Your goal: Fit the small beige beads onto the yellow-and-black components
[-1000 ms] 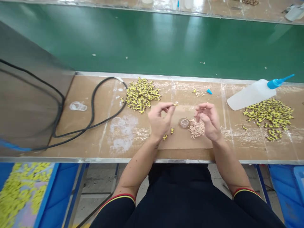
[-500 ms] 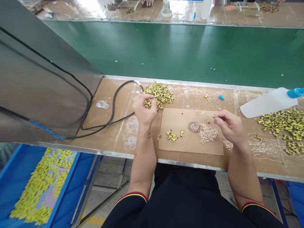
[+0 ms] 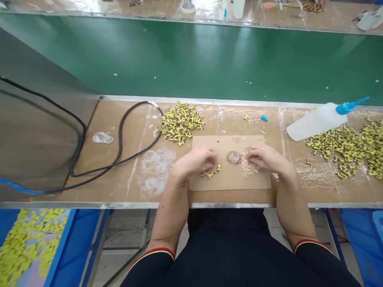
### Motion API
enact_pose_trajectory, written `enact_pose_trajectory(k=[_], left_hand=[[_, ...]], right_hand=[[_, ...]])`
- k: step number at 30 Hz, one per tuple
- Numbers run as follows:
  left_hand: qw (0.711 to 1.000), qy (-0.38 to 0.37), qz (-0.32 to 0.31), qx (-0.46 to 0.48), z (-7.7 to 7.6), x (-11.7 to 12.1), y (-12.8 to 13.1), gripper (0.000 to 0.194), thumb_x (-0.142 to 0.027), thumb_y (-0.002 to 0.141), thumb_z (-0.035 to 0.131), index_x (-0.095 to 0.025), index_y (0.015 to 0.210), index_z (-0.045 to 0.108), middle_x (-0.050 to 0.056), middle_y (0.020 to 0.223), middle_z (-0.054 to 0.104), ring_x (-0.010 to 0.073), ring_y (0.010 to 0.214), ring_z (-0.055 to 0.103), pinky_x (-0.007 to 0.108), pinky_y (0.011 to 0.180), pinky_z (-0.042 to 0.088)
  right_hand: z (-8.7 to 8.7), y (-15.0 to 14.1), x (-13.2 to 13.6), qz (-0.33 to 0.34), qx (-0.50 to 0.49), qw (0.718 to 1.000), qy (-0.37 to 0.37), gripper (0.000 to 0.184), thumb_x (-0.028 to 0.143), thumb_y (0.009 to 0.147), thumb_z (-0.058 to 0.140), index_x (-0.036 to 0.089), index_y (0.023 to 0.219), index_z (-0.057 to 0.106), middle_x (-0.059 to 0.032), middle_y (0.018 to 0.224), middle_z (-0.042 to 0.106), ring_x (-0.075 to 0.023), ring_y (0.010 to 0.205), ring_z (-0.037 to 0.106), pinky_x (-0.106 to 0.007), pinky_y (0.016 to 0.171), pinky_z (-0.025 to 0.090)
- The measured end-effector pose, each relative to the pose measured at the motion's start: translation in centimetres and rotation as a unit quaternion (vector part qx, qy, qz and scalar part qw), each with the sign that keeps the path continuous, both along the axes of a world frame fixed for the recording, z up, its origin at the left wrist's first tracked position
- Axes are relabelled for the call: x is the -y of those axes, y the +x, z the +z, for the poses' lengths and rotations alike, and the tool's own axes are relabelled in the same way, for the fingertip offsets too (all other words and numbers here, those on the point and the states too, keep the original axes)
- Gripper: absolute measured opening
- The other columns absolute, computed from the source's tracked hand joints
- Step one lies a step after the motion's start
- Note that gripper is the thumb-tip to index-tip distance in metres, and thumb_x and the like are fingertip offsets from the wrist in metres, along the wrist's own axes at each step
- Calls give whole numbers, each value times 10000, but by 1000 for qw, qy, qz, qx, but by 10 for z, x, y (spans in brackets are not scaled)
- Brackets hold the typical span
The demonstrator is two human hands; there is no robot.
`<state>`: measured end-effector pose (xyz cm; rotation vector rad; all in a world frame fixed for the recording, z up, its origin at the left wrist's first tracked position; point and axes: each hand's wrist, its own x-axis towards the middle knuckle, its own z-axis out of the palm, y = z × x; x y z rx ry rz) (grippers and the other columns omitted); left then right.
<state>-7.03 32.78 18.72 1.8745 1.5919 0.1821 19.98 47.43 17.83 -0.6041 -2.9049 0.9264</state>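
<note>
My left hand (image 3: 199, 160) is over the left part of a cardboard sheet (image 3: 229, 181), fingers curled down beside a few small yellow-and-black pieces (image 3: 207, 174). Its fingertips are partly hidden, and I cannot make out what they hold. At the pile of tiny beige pieces (image 3: 249, 169), my right hand (image 3: 266, 156) has its thumb and fingers pinched together. Anything between those tips is too small to name. Between the two hands sits a small round clear dish (image 3: 233, 158).
A heap of yellow-and-black pieces (image 3: 181, 121) lies beyond the sheet, and a larger one (image 3: 353, 149) lies right. A white squeeze bottle (image 3: 317, 121) with a blue nozzle leans over it. A black cable (image 3: 119, 139) loops at left. Below is a blue bin (image 3: 60, 255).
My left hand has come down from beside the far yellow heap to the pieces on the cardboard. My right hand has moved left onto the beige pile. The view has shifted right.
</note>
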Motion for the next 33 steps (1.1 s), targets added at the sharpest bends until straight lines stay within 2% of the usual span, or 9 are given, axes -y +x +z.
enact_pose_trajectory(k=[2,4,8,14,17,21,24,29,33], left_hand=[[1000,7,1,18,-1,-1,-3,194,-55,834,610,-194,797,739,41,867,722,193,837,670,286,769,458],[999,23,6,30,0,-1,-6,205,-77,864,579,-192,810,741,40,863,735,184,801,672,276,735,455],[998,43,4,37,3,2,-9,98,-178,855,656,-196,871,750,39,895,742,185,789,676,275,712,453],[998,3,31,-49,2,2,-5,164,-67,759,603,-201,782,694,31,814,738,216,772,673,293,672,422],[999,5,24,-23,1,1,-7,130,-81,761,607,-200,779,656,28,805,736,207,755,670,282,661,428],[998,18,33,44,2,3,-13,101,-108,798,591,-202,792,628,-4,708,699,161,634,626,252,612,419],[994,64,35,79,2,3,-14,70,-140,828,607,-201,808,635,-14,697,695,143,615,621,241,607,428],[967,186,105,139,3,0,-7,33,-187,867,658,-194,834,657,-2,753,720,126,642,643,234,654,500],[945,255,142,146,3,-1,-2,67,-245,902,670,-198,856,681,15,774,730,138,679,671,252,691,539]], right_hand=[[5,0,0,7,-13,1000,-14,151,159,905,645,229,819,748,-22,818,745,-190,755,675,-304,688,456],[11,0,-1,10,-31,999,-26,158,174,923,621,218,833,743,-21,803,745,-180,732,667,-304,694,467],[21,3,-2,-5,-84,996,-31,154,186,905,611,201,805,726,-20,754,727,-162,682,634,-291,647,460],[28,4,0,-45,-166,984,-53,121,212,891,651,201,808,738,-24,758,735,-150,672,621,-290,635,470],[27,2,2,-64,-196,977,-56,127,254,897,681,205,801,749,-20,724,725,-144,638,600,-288,601,455],[24,-1,3,-71,-197,976,-54,150,263,902,675,211,784,751,-17,692,713,-147,616,594,-293,590,459],[23,-3,3,-65,-186,979,-51,162,261,913,652,214,797,754,-22,711,724,-155,634,611,-300,610,481],[18,-8,6,-47,-183,982,-28,155,263,928,658,220,831,770,-33,746,749,-164,658,632,-312,639,504],[11,-14,8,-27,-182,983,-17,144,263,934,672,229,848,781,-45,788,774,-185,715,671,-335,691,534]])
